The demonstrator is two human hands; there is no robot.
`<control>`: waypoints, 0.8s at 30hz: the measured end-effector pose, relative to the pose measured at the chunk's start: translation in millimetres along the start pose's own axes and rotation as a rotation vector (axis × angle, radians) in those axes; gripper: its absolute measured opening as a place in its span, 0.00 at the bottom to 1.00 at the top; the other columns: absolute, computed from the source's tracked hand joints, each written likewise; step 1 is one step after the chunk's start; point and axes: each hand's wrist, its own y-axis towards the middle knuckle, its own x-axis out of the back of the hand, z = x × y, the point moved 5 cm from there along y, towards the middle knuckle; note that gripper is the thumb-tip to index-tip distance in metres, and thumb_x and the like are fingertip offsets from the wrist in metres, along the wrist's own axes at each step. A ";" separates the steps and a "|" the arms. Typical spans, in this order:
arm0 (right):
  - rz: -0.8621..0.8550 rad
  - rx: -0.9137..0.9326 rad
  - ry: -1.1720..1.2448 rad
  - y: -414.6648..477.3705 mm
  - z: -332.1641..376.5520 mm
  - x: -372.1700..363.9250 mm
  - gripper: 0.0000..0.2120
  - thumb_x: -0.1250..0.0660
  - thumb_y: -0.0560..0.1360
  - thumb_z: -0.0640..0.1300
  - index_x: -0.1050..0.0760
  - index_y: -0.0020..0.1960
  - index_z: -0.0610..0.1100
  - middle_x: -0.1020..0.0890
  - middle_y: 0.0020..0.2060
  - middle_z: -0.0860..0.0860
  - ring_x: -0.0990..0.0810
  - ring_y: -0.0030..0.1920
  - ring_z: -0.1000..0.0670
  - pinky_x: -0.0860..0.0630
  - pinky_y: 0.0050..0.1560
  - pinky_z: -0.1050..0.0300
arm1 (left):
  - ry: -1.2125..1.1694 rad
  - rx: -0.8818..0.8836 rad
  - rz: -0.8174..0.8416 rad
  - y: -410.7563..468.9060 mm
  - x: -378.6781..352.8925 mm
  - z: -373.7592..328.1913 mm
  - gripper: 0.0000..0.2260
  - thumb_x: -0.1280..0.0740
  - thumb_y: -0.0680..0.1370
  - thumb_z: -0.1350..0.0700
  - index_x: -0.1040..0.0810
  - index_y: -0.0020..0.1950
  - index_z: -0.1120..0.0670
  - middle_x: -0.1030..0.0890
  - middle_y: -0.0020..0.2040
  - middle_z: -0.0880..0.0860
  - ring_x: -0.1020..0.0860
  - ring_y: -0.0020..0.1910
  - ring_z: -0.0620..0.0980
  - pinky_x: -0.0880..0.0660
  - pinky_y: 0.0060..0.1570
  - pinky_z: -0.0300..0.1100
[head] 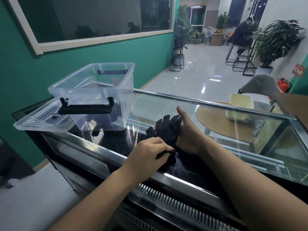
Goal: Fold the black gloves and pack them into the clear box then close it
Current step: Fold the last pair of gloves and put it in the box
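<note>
A black glove point(164, 129) lies on the glass top of a display counter point(166, 104), its fingers pointing away from me. My left hand point(148, 151) pinches the glove's near cuff end between curled fingers. My right hand point(188, 130) grips the glove from the right side, thumb raised. The clear box point(100, 90) stands open to the left of the glove, with dark fabric visible inside against its right wall. Its clear lid point(41, 121) lies flat beside the box at the left. A black handle point(85, 109) hangs on the box's near side.
The counter's metal front edge point(166, 177) runs below my arms. Seen through the glass top are a round wooden table point(216, 124) and a cream container point(240, 105). A green wall is at the left; stools, plants and seated people are far behind.
</note>
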 end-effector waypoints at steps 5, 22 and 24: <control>-0.006 0.047 -0.055 -6.4 2.8 -5.0 0.37 0.41 0.83 0.67 0.13 0.32 0.42 0.11 0.43 0.45 0.16 0.61 0.43 0.27 0.72 0.47 | -0.099 0.083 -0.028 6.4 5.0 9.4 0.06 0.27 0.83 0.57 0.11 0.59 0.54 0.12 0.49 0.45 0.15 0.48 0.41 0.18 0.53 0.39; -0.161 0.229 -0.088 8.1 20.8 23.6 0.31 0.35 0.80 0.67 0.26 0.60 0.38 0.17 0.56 0.42 0.14 0.59 0.41 0.19 0.58 0.47 | 0.006 0.362 0.148 5.9 -8.9 34.3 0.19 0.34 0.78 0.40 0.18 0.68 0.38 0.24 0.72 0.34 0.26 0.71 0.36 0.32 0.78 0.53; -0.280 0.310 -0.137 11.5 25.7 31.8 0.28 0.33 0.81 0.62 0.25 0.67 0.39 0.18 0.63 0.44 0.17 0.64 0.43 0.20 0.62 0.49 | 0.017 0.358 0.162 6.6 -10.3 33.2 0.20 0.35 0.78 0.40 0.19 0.70 0.38 0.24 0.74 0.34 0.30 0.75 0.35 0.35 0.80 0.54</control>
